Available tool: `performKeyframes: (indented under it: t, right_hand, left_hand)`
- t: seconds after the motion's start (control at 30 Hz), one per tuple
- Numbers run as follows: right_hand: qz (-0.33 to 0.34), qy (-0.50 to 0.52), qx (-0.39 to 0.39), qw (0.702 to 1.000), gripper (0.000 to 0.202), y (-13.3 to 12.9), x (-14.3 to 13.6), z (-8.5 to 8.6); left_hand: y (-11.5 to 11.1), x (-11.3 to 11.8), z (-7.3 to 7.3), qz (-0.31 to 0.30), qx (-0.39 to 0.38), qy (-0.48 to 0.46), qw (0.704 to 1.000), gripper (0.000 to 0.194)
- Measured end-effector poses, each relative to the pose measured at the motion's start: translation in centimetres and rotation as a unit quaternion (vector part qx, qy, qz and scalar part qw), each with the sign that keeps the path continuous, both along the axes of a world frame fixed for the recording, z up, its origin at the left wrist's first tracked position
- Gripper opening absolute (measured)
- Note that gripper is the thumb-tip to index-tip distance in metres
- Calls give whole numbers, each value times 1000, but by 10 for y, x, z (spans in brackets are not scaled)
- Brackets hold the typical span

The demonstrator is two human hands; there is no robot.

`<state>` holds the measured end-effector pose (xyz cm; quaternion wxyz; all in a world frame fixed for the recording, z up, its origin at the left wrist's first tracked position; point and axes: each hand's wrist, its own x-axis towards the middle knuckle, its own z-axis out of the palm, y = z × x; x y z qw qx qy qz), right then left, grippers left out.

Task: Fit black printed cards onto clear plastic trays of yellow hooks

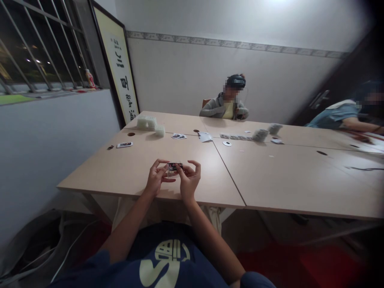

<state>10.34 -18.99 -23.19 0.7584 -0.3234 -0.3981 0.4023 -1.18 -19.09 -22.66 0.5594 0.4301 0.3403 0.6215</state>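
Observation:
Just above the near edge of the pale wooden table (99, 172), a small dark card-like item with a clear part (175, 167) is held between both hands. My left hand (156, 176) pinches its left end with the thumb, other fingers curved around it. My right hand (189, 178) grips its right side, thumb on the front and index finger raised. What the item is exactly is too small to tell. Farther left on the table lie a white-edged flat piece (125, 145) and a small dark piece (111, 147).
Pale stacks (147, 122) stand at the back left, with printed cards (179, 136) and a white sheet (205, 137) nearby. More stacks (260, 135) are at the back right. One person (228, 106) sits opposite; another person (336, 114) leans over the right end.

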Motion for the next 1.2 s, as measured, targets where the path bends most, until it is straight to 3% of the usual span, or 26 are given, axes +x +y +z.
performKeyframes:
  t: [1.2]
  right_hand:
    - [-11,-9,-4,1000,42,0,-1,2]
  left_hand:
    - [1,-2,0,-6,11,-7,1000,57]
